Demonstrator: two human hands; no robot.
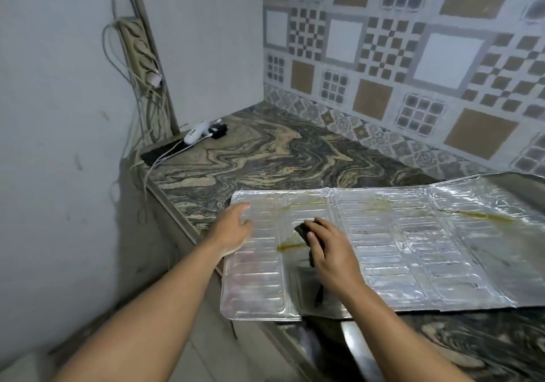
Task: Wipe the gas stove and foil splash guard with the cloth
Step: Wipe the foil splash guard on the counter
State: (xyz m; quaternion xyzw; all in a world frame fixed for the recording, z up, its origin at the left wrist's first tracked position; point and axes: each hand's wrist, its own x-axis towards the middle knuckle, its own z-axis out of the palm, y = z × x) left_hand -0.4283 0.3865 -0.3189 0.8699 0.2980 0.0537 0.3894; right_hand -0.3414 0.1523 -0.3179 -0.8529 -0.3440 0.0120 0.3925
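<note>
The foil splash guard [398, 249] lies flat on the marbled counter, silver and ribbed, with yellowish-brown grease streaks across its panels. My right hand [327, 249] grips a dark cloth [303, 231] and presses it on the foil beside a grease streak near the middle-left panel. A strip of the cloth hangs out below my wrist. My left hand [236, 225] rests flat with straight fingers on the foil's far left panel. The gas stove is not in view.
The marbled counter [280, 151] runs back to a patterned tile wall [413, 57]. A white device with cables and a black charger [203, 132] lie in the back left corner under a power strip [141, 51] on the wall. The counter's front edge runs diagonally at the left.
</note>
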